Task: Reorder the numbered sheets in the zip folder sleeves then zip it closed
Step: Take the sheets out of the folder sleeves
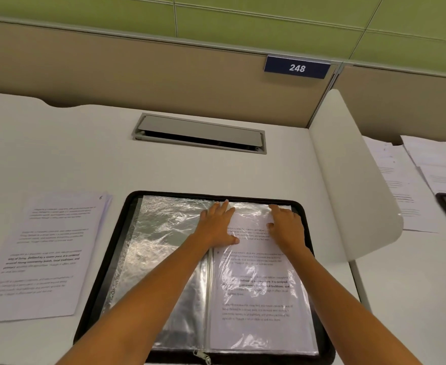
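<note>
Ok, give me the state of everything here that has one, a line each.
zip folder, unzipped, lying open flat.
left sleeve, empty.
right sleeve, holds a printed sheet.
loose sheets, stacked left of the zip folder, outside it.
left hand, flat on the right sleeve's top.
right hand, fingers bent at that sleeve's top edge; grip unclear.
desk hatch, lid ajar.

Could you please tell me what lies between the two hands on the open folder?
In the head view, only the sleeved printed sheet lies between the left hand and right hand.
</note>
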Tool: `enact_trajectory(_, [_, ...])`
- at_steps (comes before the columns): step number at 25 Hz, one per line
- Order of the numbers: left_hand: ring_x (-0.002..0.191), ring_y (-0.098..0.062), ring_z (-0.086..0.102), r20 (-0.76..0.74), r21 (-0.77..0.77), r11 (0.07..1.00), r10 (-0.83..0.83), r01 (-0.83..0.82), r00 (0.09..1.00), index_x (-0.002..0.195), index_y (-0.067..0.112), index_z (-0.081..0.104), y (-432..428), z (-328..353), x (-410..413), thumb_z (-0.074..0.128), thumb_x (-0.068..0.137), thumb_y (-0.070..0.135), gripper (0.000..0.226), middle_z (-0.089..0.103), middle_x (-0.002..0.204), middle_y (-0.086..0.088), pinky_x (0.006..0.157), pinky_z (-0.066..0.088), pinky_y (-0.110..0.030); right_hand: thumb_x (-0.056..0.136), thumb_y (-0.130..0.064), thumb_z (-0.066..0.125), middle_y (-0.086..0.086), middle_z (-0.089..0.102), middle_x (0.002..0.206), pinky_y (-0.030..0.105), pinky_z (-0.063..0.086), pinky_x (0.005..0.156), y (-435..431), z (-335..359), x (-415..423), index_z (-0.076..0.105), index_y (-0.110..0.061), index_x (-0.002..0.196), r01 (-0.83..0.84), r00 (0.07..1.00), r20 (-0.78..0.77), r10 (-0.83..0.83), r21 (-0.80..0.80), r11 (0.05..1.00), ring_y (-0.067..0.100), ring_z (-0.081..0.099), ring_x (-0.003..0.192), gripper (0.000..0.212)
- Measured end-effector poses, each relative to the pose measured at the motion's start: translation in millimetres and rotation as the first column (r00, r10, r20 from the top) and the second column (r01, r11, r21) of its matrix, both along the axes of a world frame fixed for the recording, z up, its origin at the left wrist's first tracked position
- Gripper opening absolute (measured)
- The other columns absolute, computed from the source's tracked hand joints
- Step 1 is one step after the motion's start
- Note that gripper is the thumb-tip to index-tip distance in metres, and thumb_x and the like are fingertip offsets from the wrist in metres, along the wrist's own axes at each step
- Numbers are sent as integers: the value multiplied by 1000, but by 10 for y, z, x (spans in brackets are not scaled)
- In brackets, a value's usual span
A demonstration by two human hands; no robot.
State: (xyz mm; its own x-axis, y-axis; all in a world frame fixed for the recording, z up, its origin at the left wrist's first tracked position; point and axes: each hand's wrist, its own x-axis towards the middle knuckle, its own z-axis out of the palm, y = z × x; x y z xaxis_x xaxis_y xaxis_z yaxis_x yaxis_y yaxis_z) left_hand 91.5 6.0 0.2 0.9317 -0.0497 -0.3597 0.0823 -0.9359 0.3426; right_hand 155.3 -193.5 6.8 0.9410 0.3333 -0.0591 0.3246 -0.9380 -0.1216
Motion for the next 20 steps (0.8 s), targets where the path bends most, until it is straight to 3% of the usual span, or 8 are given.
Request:
enact_trajectory(4, [148, -23, 5, 147, -53, 998, 29, -21, 989, 153, 24, 21, -21, 48, 70, 63, 84, 54, 86, 6, 162, 1, 117, 8, -50, 86, -12, 60, 7, 67, 106, 42, 37, 89, -33, -8, 23, 66, -15, 118, -24, 995, 96, 17, 72, 997, 32, 50, 109, 33])
enact_trajectory(8, [140, -17, 27, 327, -9, 999, -44, 50, 944, 142, 32, 42, -147, 91, 167, 63, 88, 42, 59, 35, 152, 5, 113, 15, -40, 72, -19, 73, 1, 66, 87, 44, 44, 77, -139, 3, 65, 74, -21, 78, -222, 954, 240, 177, 178, 959, 32, 58, 94, 7])
enact_trajectory(9, [135, -16, 34, 365, 12, 998, -66, 67, 929, 135, 33, 49, -188, 100, 173, 63, 87, 40, 50, 45, 144, 7, 110, 16, -39, 71, -27, 71, -1, 66, 87, 44, 44, 78, -165, 16, 57, 72, -22, 74, -284, 933, 278, 229, 176, 943, 30, 58, 94, 5])
enact_trajectory(11, [121, -16, 46, 417, 53, 995, -98, 84, 903, 118, 32, 61, -258, 108, 169, 61, 89, 36, 29, 59, 124, 9, 106, 19, -36, 78, -47, 61, -6, 66, 84, 43, 40, 85, -211, 15, 55, 70, -23, 69, -325, 923, 270, 274, 165, 931, 20, 55, 97, 27])
enact_trajectory(13, [113, -16, 51, 436, 89, 992, -119, 89, 892, 109, 32, 65, -296, 90, 142, 56, 92, 35, 19, 64, 110, 9, 103, 22, -36, 90, -57, 40, -7, 65, 74, 39, 35, 89, -189, 53, 100, 69, -22, 69, -224, 965, 179, 194, 170, 960, 15, 52, 95, 51])
enact_trajectory(15, [110, -17, 53, 444, 111, 988, -144, 105, 884, 109, 32, 67, -305, 56, 115, 54, 94, 35, 20, 66, 108, 8, 102, 25, -38, 98, -51, 31, -2, 67, 76, 39, 32, 90, -127, 100, 192, 71, -21, 79, -111, 990, 98, 103, 77, 991, 19, 52, 98, 53])
enact_trajectory(18, [111, -17, 54, 451, 115, 985, -164, 125, 877, 115, 33, 68, -308, 18, 99, 54, 95, 34, 24, 67, 111, 6, 104, 27, -40, 97, -35, 46, 2, 69, 93, 40, 31, 92, -26, 164, 336, 72, -20, 97, -40, 999, 23, 44, -145, 989, 23, 48, 107, 30])
enact_trajectory(20, [111, -17, 53, 451, 129, 983, -174, 129, 875, 116, 34, 67, -318, 5, 102, 53, 96, 35, 25, 66, 111, 6, 105, 28, -40, 92, -35, 54, 1, 67, 101, 41, 31, 94, 46, 208, 412, 71, -22, 101, -78, 996, -66, 63, -245, 966, 24, 43, 115, 23])
